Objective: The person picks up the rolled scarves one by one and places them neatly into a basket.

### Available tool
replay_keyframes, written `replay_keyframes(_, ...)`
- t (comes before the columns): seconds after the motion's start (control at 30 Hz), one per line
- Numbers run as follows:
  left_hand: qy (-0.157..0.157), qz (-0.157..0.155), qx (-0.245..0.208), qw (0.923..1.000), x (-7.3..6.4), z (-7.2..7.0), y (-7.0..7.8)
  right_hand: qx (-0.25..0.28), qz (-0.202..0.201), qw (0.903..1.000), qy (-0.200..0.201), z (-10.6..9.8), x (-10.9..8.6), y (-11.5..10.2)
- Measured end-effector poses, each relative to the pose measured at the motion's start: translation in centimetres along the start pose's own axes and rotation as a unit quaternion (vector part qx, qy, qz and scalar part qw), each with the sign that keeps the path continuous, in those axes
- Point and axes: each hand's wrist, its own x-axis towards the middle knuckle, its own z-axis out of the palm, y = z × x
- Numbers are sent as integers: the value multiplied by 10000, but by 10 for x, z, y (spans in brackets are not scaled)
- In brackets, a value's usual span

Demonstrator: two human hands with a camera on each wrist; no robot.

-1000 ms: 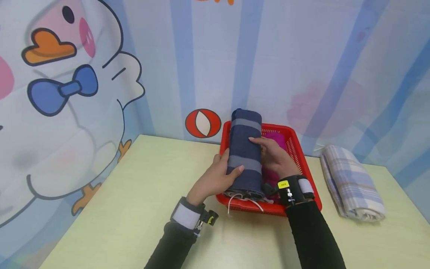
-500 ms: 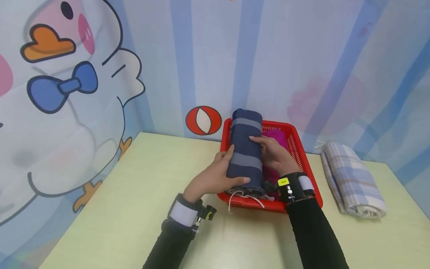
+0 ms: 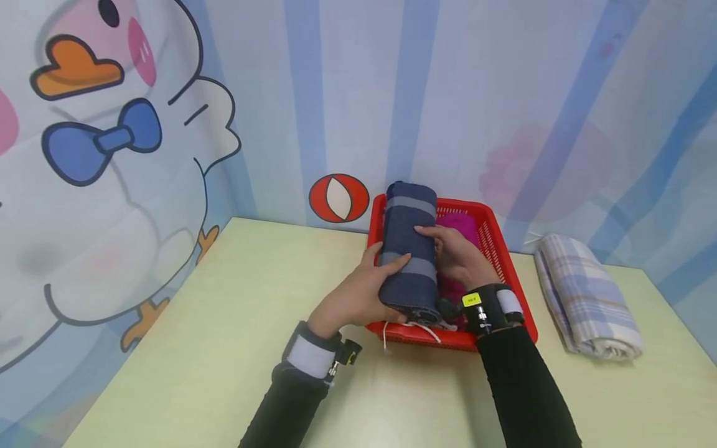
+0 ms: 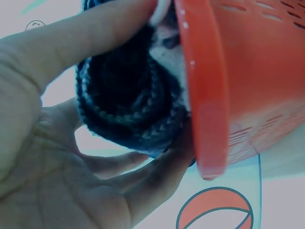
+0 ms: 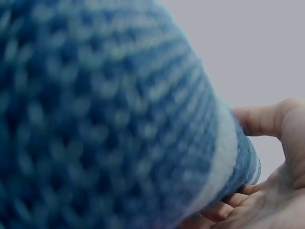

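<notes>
Head view: a navy-blue fabric roll with light grey-blue stripes (image 3: 407, 211) lies lengthwise between two bare hands, over the left part of a red perforated plastic basket (image 3: 508, 261). Whether the roll's underside bears on the basket cannot be told from this position. The left hand (image 3: 358, 292) grips the roll at its near, left portion; one digit crosses the nearer stripe and another sits at the near end. The left wrist view shows that coiled end between the digits, just beside the basket's red rim. The right hand (image 3: 463, 258) holds the roll's right side, thumb on the upper face, and the right wrist view confirms thumb and fingers on either side of it. Magenta fabric (image 3: 460, 223) occupies the basket to the right of the roll, partly hidden by the right hand. A thin white cord (image 3: 384, 336) hangs over the near rim. A blue-and-white plaid fabric roll (image 3: 590, 298) rests on the pale yellow tabletop (image 3: 246, 280), right of the basket and apart from it.
</notes>
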Motion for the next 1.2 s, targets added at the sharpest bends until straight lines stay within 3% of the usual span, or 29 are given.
replay_keyframes(0.5, 486, 108, 929, 9944, -2, 4, 8, -91, 53, 9995, 281, 1, 0, 2)
replay_keyframes(0.9, 602, 40, 1315, 9895, -1, 9, 10, -464, 242, 9971, 550, 3, 4, 4)
replay_keyframes(1.2, 609, 218, 1306, 9893, -3, 10, 10, -456, 230, 9965, 655, 5, 4, 5)
